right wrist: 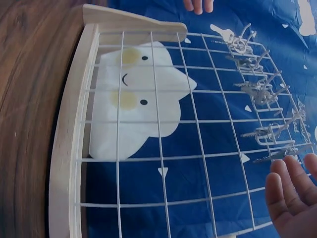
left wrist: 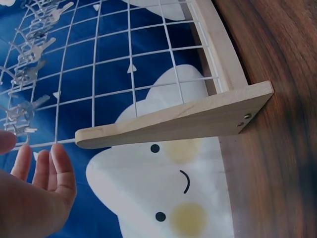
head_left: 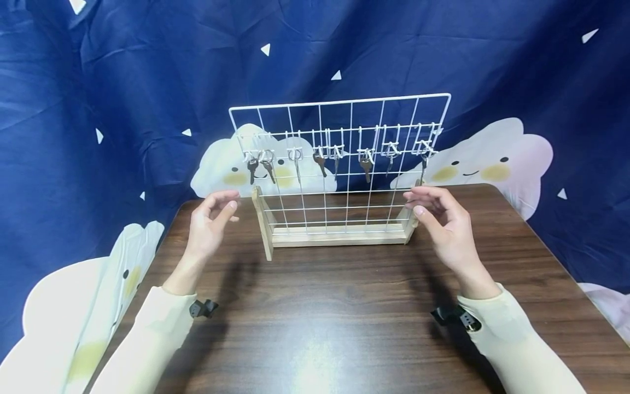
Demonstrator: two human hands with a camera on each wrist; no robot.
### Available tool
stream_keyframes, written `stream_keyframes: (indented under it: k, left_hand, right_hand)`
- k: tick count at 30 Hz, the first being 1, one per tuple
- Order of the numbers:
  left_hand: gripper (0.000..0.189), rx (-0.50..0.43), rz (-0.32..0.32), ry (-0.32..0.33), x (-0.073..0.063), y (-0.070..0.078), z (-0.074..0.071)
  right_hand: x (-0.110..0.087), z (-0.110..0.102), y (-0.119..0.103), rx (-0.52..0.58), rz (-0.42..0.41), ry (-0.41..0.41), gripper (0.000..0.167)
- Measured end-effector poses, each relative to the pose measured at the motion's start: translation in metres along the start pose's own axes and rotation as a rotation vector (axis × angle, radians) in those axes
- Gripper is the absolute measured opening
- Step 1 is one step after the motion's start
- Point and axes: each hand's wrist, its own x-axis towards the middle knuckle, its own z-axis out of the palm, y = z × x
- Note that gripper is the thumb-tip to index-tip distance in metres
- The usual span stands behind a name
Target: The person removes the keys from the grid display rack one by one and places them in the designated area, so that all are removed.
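Note:
A white wire grid [head_left: 339, 102] leans back in a wooden stand [head_left: 339, 239] on the table. Across its upper half, keys [head_left: 365, 168] on rings hang from several white double hooks [head_left: 392, 148]. My left hand [head_left: 209, 227] is raised just left of the stand's left wooden side piece [head_left: 263, 224], fingers loosely bent and nothing between them. At the opposite end, my right hand [head_left: 450, 235] overlaps the right side piece in the head view, its fingers relaxed and holding nothing. In the right wrist view its fingertips [right wrist: 290, 171] appear just below the nearest hanging key [right wrist: 277, 154].
The brown wood-grain table [head_left: 344, 306] stretches in front of the stand and to both sides. Behind it hangs a dark blue curtain [head_left: 162, 65] printed with smiling clouds and white triangles. Dark straps [head_left: 203, 308] sit at both sleeve cuffs.

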Motion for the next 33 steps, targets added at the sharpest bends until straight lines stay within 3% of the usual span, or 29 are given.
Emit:
stream_keyframes:
  k: [13, 23, 33]
  left_hand:
    - [0.027, -0.173, -0.111, 0.070, 0.006, -0.011, 0.008]
    - [0.012, -0.192, -0.123, 0.146, 0.012, -0.025, 0.014]
    - [0.024, -0.121, -0.095, 0.165, 0.018, -0.036, 0.022]
  right_hand:
    - [0.000, 0.019, 0.003, 0.081, 0.056, -0.032, 0.027]
    - [0.002, 0.033, 0.008, 0.113, 0.100, -0.033, 0.023]
    - [0.006, 0.052, 0.011, 0.128, 0.158, 0.000, 0.021]
